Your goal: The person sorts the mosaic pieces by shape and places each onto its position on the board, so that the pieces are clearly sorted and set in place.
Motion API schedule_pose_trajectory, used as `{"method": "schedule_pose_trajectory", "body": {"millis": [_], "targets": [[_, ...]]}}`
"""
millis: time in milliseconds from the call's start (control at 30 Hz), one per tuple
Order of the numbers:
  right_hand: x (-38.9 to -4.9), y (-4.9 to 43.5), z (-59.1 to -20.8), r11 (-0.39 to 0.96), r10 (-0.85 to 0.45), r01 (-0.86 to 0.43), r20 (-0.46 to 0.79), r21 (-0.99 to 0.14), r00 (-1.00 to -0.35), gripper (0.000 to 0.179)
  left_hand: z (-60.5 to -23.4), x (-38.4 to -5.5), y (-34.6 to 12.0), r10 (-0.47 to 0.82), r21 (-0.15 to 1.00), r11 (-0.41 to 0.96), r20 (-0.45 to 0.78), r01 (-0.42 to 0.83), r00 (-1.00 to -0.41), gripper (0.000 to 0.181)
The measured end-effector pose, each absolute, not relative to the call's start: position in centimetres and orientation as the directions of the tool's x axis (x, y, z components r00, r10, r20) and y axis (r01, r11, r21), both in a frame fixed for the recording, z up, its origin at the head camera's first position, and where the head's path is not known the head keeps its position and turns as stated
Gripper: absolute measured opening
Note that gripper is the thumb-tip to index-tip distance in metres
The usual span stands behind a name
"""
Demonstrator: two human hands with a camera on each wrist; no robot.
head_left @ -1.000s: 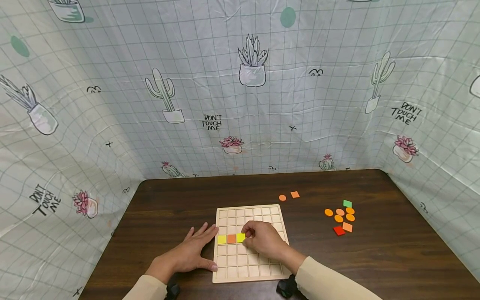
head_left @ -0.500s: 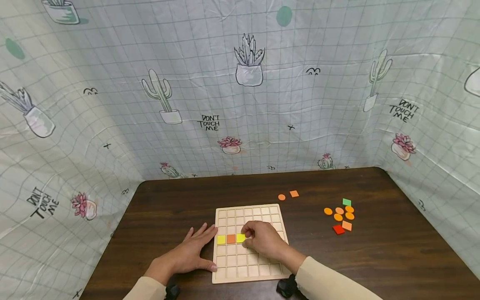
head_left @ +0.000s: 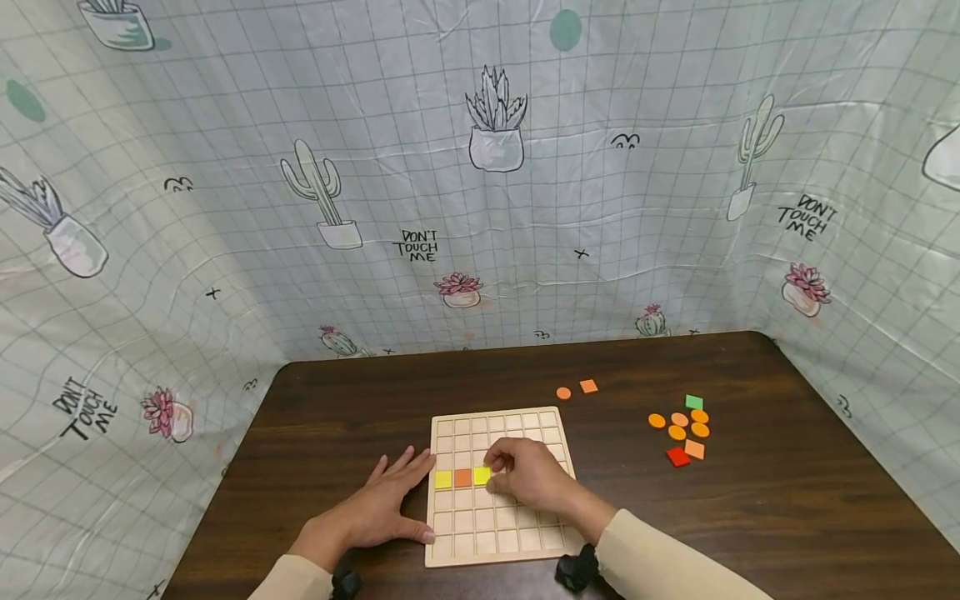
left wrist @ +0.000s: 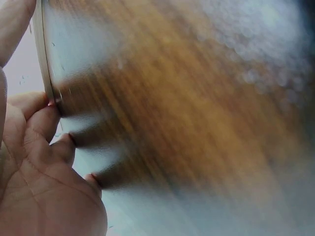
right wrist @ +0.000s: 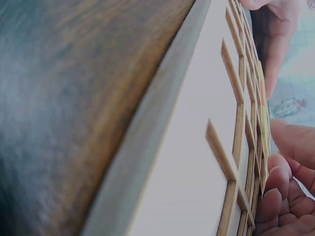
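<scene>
A light wooden grid board (head_left: 487,543) lies near the front of the table. Side by side in one of its rows, at the left, are a yellow square tile (head_left: 443,479), an orange square tile (head_left: 462,477) and a second yellow square tile (head_left: 482,476). With thumb and index finger at its right-hand corners, my right hand (head_left: 528,477) pinches this second yellow tile; the other fingers curl under, as the right wrist view shows. Fingers spread, my left hand (head_left: 382,504) rests along the board's left side, its thumb and a fingertip at the edge.
Right of the board lie several orange discs (head_left: 677,432), a green square (head_left: 694,402), a red square (head_left: 678,457) and a peach square (head_left: 694,450). Behind it are an orange disc (head_left: 563,393) and an orange square (head_left: 588,387). A printed curtain (head_left: 420,192) surrounds the dark table (head_left: 360,400).
The head view shifts slightly. Both hands and the tiles keep nearly the same places, with the right hand still at the second yellow tile.
</scene>
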State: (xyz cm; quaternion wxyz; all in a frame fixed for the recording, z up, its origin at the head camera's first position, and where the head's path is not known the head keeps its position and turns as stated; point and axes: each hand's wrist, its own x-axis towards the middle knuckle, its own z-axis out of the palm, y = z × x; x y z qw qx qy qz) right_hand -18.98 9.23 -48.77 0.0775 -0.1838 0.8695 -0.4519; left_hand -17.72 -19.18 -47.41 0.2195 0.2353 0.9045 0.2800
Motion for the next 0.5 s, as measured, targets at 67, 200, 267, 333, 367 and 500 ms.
{"method": "schedule_pose_trajectory", "body": {"millis": [67, 200, 267, 333, 367, 500], "targets": [[-19.1, 9.4, -48.7, 0.500, -0.388, -0.236, 0.028, -0.833, -0.921, 0.019, -47.4, -17.7, -19.2, 0.549, 0.610, 0.732, -0.267, 0.302, -0.792, 0.108], [-19.3, 9.7, -48.5, 0.459, -0.375, -0.210, 0.026, -0.863, -0.927, 0.013, -47.3, -17.7, -19.3, 0.551, 0.612, 0.731, -0.268, 0.302, -0.790, 0.108], [-19.4, 10.0, -48.4, 0.441, -0.368, -0.195, 0.022, -0.876, -0.930, 0.008, -47.3, -17.7, -19.3, 0.551, 0.613, 0.730, -0.267, 0.303, -0.790, 0.108], [-19.5, 10.3, -48.2, 0.425, -0.365, -0.187, 0.021, -0.886, -0.931, 0.005, -47.3, -17.7, -19.3, 0.551, 0.611, 0.731, -0.266, 0.304, -0.791, 0.108], [-19.6, 10.5, -48.1, 0.422, -0.360, -0.185, 0.024, -0.887, -0.933, 0.004, -47.3, -17.7, -19.3, 0.552, 0.610, 0.731, -0.265, 0.306, -0.791, 0.108], [-20.2, 11.5, -47.3, 0.439, -0.313, -0.209, 0.069, -0.874, -0.947, 0.005, -47.3, -17.7, -19.2, 0.554, 0.610, 0.730, -0.263, 0.308, -0.790, 0.108]]}}
